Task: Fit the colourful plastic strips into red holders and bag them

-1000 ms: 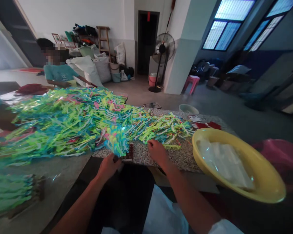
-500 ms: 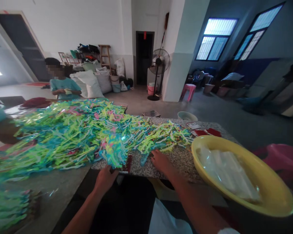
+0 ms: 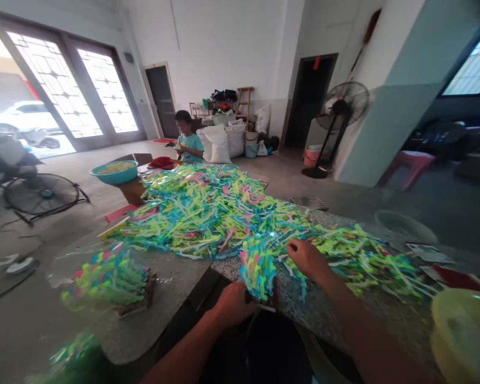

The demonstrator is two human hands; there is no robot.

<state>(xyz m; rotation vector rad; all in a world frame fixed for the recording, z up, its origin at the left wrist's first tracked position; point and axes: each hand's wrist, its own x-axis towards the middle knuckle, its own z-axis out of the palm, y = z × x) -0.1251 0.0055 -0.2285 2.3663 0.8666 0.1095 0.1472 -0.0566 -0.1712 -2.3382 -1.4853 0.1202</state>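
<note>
A bunch of thin blue, yellow-green and pink plastic strips (image 3: 258, 269) stands at the table's near edge, with a dark red edge showing at its right side. At its near left corner, my left hand (image 3: 234, 305) is closed on it, fingertips partly hidden. My right hand (image 3: 309, 260) is up and to the right of the bunch, fingers curled together at the border of the loose strips. What it pinches, if anything, is too small to make out. A wide heap of the same loose strips (image 3: 200, 213) spreads over the table beyond both hands.
Another bunch of strips (image 3: 108, 282) rests at left on the table (image 3: 140, 325). A yellow basin (image 3: 464, 330) stands at the right edge. Further off are a blue basin (image 3: 118, 172), a seated person (image 3: 191, 144), a floor fan (image 3: 46, 193) and a standing fan (image 3: 338, 112).
The view has swung left, bringing the glass doors and floor fan into sight. My right hand has moved up from the table edge toward the loose strips; my left hand stays at the bunch.
</note>
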